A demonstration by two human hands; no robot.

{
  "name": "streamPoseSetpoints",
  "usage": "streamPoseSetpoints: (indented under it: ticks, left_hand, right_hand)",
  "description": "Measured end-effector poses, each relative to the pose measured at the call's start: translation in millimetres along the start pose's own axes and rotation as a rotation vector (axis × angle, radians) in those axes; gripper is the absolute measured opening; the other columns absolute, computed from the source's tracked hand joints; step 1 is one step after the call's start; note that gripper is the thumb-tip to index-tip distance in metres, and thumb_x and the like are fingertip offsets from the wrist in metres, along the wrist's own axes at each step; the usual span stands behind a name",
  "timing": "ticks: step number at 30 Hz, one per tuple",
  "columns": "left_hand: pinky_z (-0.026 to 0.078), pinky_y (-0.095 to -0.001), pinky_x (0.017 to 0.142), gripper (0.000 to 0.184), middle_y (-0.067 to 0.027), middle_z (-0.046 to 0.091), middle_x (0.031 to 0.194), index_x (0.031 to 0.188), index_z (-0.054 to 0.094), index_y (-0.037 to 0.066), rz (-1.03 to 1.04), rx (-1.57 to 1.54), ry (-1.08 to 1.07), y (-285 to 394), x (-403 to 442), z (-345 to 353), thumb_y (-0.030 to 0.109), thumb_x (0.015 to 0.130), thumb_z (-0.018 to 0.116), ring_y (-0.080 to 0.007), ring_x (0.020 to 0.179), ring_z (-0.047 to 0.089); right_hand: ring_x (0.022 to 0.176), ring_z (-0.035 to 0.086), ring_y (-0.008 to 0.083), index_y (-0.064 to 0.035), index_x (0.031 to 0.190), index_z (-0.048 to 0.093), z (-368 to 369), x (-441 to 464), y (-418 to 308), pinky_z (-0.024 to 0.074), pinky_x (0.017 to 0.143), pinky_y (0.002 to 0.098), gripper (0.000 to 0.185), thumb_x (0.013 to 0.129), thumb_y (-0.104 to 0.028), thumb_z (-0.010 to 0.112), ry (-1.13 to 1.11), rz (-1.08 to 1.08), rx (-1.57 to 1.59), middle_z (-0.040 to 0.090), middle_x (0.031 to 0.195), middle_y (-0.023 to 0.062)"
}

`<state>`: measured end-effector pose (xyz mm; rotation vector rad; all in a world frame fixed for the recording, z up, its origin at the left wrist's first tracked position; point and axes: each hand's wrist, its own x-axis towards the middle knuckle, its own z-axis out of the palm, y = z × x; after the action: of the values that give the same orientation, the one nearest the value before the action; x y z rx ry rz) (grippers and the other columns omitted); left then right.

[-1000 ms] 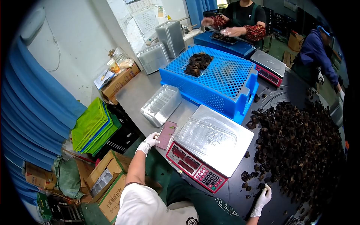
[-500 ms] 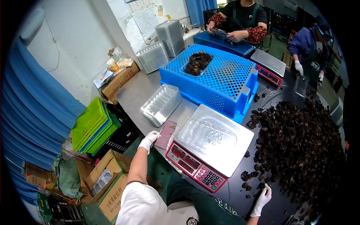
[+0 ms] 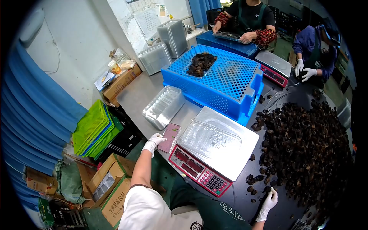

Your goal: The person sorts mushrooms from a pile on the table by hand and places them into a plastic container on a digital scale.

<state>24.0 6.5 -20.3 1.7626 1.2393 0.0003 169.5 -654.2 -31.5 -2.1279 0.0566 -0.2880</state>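
My left hand (image 3: 154, 143), in a white glove, has its fingertips at the left edge of a pink phone (image 3: 169, 138) lying on the table; its fingers look pressed together. To the right of the phone, a clear plastic tray (image 3: 211, 135) rests on the plate of a red scale (image 3: 201, 170). My right hand (image 3: 269, 203), also gloved, is at the lower right by the near edge of a large heap of dark mushrooms (image 3: 306, 145), its fingers bent together on a dark piece.
A stack of clear trays (image 3: 163, 107) stands behind the phone. Beyond it sits a blue crate (image 3: 214, 84) bearing a filled tray (image 3: 201, 64). A second scale (image 3: 274, 69) is at the back. Two co-workers are across the table, one holding a tray (image 3: 227, 36).
The back co-worker's hands have lowered a tray onto the blue surface. The co-worker at right has turned to the table, hands now together. My left fingers have shifted slightly on the phone's edge.
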Motion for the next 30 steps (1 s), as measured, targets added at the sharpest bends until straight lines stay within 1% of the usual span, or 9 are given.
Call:
streamPoseSetpoints:
  ticks: [2, 4, 8, 10, 11, 13, 14, 23, 30]
  left_hand:
    - [0.043, -0.0312, 0.061, 0.024, -0.0013, 0.058, 0.075, 0.083, 0.058, 0.010, -0.019, -0.037, -0.027, -3, 3, -3, 0.026, 0.076, 0.075, -0.0137, 0.067, 0.050]
    - [0.044, -0.0342, 0.065, 0.025, -0.0037, 0.061, 0.083, 0.092, 0.059, 0.009, -0.142, -0.284, -0.101, 2, -1, -7, 0.031, 0.081, 0.068, -0.0159, 0.071, 0.052]
    - [0.045, -0.0378, 0.071, 0.032, -0.0076, 0.062, 0.096, 0.102, 0.059, 0.007, -0.132, -0.182, -0.170, -3, 15, -6, 0.034, 0.086, 0.061, -0.0190, 0.081, 0.055]
    - [0.046, -0.0400, 0.081, 0.047, -0.0120, 0.061, 0.105, 0.107, 0.058, 0.005, -0.167, -0.132, -0.170, -5, 19, -3, 0.043, 0.081, 0.065, -0.0238, 0.096, 0.057]
    - [0.046, -0.0400, 0.081, 0.047, -0.0120, 0.061, 0.105, 0.107, 0.058, 0.005, -0.167, -0.134, -0.170, 4, 10, -1, 0.043, 0.081, 0.065, -0.0238, 0.096, 0.057]
    - [0.044, -0.0397, 0.090, 0.065, -0.0155, 0.059, 0.113, 0.111, 0.056, 0.004, -0.081, 0.287, -0.012, 37, -25, 0, 0.053, 0.071, 0.071, -0.0293, 0.108, 0.055]
    - [0.042, -0.0391, 0.096, 0.082, -0.0182, 0.055, 0.122, 0.114, 0.054, 0.004, -0.092, 0.319, -0.013, 40, -27, 0, 0.060, 0.059, 0.075, -0.0325, 0.114, 0.053]
    - [0.038, -0.0394, 0.104, 0.106, -0.0229, 0.043, 0.135, 0.133, 0.042, 0.004, -0.107, 0.487, 0.059, 57, -44, 11, 0.063, 0.052, 0.077, -0.0355, 0.126, 0.043]
    - [0.039, -0.0390, 0.102, 0.104, -0.0222, 0.042, 0.134, 0.131, 0.044, 0.004, -0.086, 0.489, 0.041, 49, -39, 4, 0.060, 0.050, 0.080, -0.0348, 0.123, 0.044]
  right_hand:
    - [0.085, 0.064, 0.0195, 0.0042, 0.098, 0.064, 0, 0, 0, 0.0488, 0.078, 0.0291, 0.016, 0.088, -0.002, 0.052, 0.001, 0.003, 0.006, 0.068, 0.094, 0.0120]
    - [0.085, 0.064, 0.0187, 0.0041, 0.098, 0.064, 0, -1, -4, 0.0487, 0.078, 0.0287, 0.016, 0.089, -0.002, 0.052, 0.000, 0.012, 0.028, 0.068, 0.095, 0.0115]
    - [0.085, 0.063, 0.0179, 0.0042, 0.098, 0.063, 0, -1, -4, 0.0487, 0.078, 0.0282, 0.016, 0.089, -0.002, 0.052, 0.000, -0.020, 0.004, 0.068, 0.095, 0.0111]
    - [0.084, 0.063, 0.0179, 0.0043, 0.098, 0.063, 1, -1, -4, 0.0486, 0.079, 0.0280, 0.016, 0.089, -0.002, 0.052, 0.011, -0.008, 0.029, 0.068, 0.095, 0.0110]
    - [0.084, 0.063, 0.0179, 0.0043, 0.098, 0.063, 1, -1, -5, 0.0486, 0.079, 0.0280, 0.016, 0.089, -0.002, 0.052, 0.011, -0.009, 0.029, 0.068, 0.095, 0.0110]
    - [0.086, 0.064, 0.0190, 0.0042, 0.099, 0.064, -1, -1, -8, 0.0488, 0.080, 0.0286, 0.016, 0.088, -0.002, 0.052, -0.006, 0.015, 0.021, 0.069, 0.095, 0.0117]
    - [0.086, 0.064, 0.0190, 0.0042, 0.099, 0.064, -1, -1, -10, 0.0488, 0.080, 0.0286, 0.016, 0.088, -0.002, 0.052, -0.008, 0.012, 0.021, 0.069, 0.095, 0.0117]
    - [0.087, 0.065, 0.0202, 0.0041, 0.099, 0.063, -1, 0, -7, 0.0489, 0.081, 0.0292, 0.017, 0.088, -0.001, 0.052, -0.009, -0.020, -0.003, 0.069, 0.096, 0.0127]
    - [0.087, 0.064, 0.0200, 0.0042, 0.098, 0.064, -2, 0, -9, 0.0489, 0.080, 0.0293, 0.016, 0.088, -0.001, 0.052, -0.005, -0.012, 0.007, 0.069, 0.095, 0.0125]
